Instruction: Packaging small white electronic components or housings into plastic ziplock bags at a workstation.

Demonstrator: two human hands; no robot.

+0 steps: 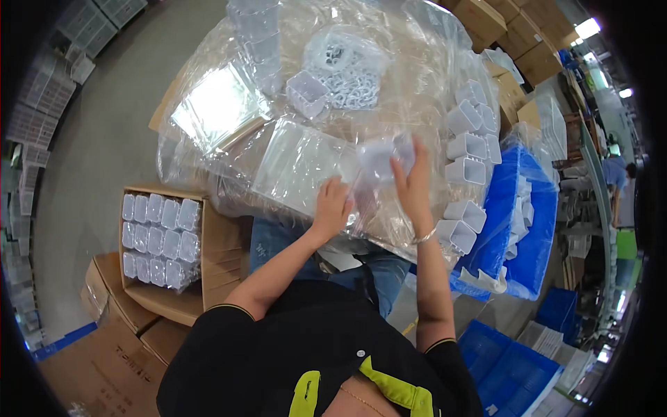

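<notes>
My right hand [411,179] grips a clear square plastic cup [381,157] wrapped in a thin clear bag, held just above the worktable. My left hand [332,203] pinches the lower edge of that same bag, next to a flat stack of clear plastic bags [295,163]. A row of stacked clear cups [467,163] stands to the right of my right hand. One loose clear cup [306,92] lies further back, beside a bag of white chain-like parts [349,78].
The worktable is covered in clear plastic sheeting [410,76]. An open cardboard box [219,240] at my left holds rows of bagged cups [160,240]. Blue crates [528,236] stand at my right, more cardboard boxes [500,28] behind. Another person [617,174] stands far right.
</notes>
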